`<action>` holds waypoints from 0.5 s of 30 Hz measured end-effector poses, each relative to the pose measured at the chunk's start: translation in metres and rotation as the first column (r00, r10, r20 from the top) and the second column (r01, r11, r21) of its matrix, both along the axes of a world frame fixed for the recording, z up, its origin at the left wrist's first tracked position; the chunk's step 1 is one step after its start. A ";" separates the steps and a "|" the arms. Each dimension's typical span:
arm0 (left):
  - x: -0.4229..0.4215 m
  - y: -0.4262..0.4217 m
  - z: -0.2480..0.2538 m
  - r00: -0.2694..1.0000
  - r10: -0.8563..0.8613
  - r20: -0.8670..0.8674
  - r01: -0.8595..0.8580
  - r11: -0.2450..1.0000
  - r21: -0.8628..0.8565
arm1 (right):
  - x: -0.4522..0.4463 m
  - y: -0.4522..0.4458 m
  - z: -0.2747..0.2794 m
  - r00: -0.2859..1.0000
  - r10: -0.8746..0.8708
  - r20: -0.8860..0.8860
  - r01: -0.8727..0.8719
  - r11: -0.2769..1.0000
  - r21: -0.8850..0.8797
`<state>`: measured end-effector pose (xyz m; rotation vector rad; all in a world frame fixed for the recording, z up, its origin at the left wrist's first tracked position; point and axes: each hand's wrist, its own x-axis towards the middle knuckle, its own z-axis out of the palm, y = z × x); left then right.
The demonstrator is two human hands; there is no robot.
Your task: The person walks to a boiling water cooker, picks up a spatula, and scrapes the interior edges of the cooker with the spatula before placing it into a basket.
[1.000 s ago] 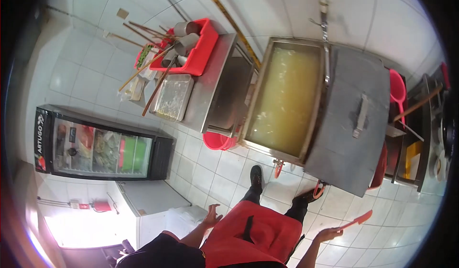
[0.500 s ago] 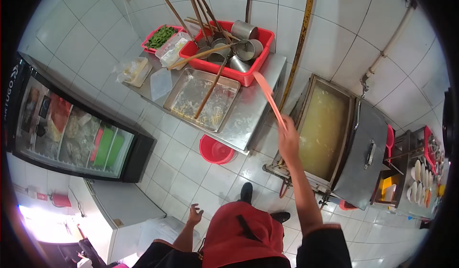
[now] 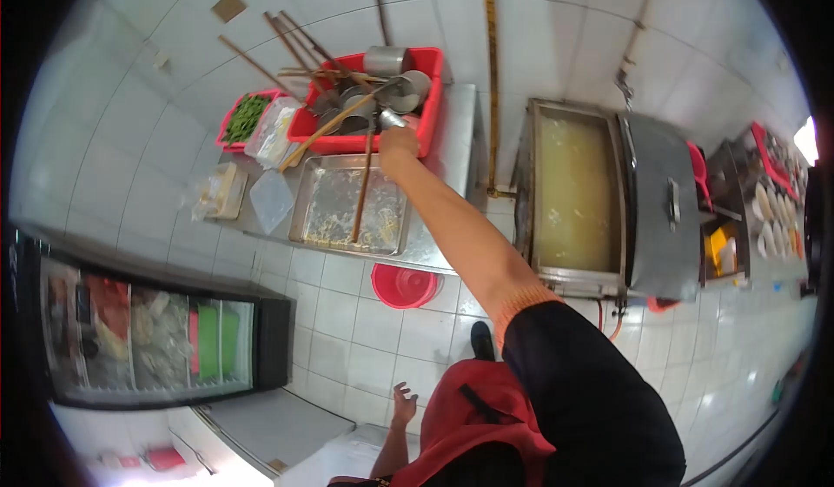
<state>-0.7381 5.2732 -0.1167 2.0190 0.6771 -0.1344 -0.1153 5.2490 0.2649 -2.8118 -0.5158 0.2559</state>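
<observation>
My right hand point(image 3: 400, 150) reaches to the near rim of a red tub point(image 3: 347, 145). Its back faces me and the fingers look curled, but what they close around is hidden. A bit of pink shows just beyond the knuckles. Several metal ladles point(image 3: 356, 109) and pots with long handles fill the tub. One wooden handle point(image 3: 361, 200) comes out beside my hand and crosses a metal tray point(image 3: 400, 218) with pale scraps. Low beside my apron, my left hand point(image 3: 404, 404) hangs free with its fingers apart.
Right of the steel table point(image 3: 460, 122) stands a vat of cloudy liquid point(image 3: 573, 192) with a dark lid point(image 3: 665, 209). A red bucket point(image 3: 404, 285) sits on the floor. Leafy greens point(image 3: 246, 119) are at the table's left. A glass-door fridge point(image 3: 156, 331) stands at lower left.
My right hand has moved forward and left, from beside the vat to the red tub. The long pink utensil it held no longer shows in full. My view has turned right.
</observation>
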 end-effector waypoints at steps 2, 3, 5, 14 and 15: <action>0.001 0.010 -0.003 0.995 -0.089 0.046 0.085 0.992 0.098 | 0.017 -0.003 -0.015 1.000 0.022 -0.008 -0.021 0.998 0.054; -0.003 0.019 -0.009 0.998 -0.063 0.017 0.062 0.996 0.057 | 0.015 -0.015 -0.013 0.999 0.039 -0.012 -0.037 0.994 0.107; -0.004 0.028 -0.020 0.999 0.002 -0.044 -0.003 1.000 -0.022 | -0.029 -0.047 -0.017 0.977 -0.180 0.113 0.097 0.851 0.516; 0.072 0.066 -0.015 0.836 -0.438 -0.330 0.397 0.898 -0.189 | -0.398 -0.392 -0.363 0.965 -0.241 -0.104 0.262 0.895 0.361; 0.087 0.072 -0.021 0.781 -0.578 -0.237 0.565 0.815 -0.125 | -0.472 -0.443 -0.394 0.792 -0.456 -0.406 0.492 0.871 -0.018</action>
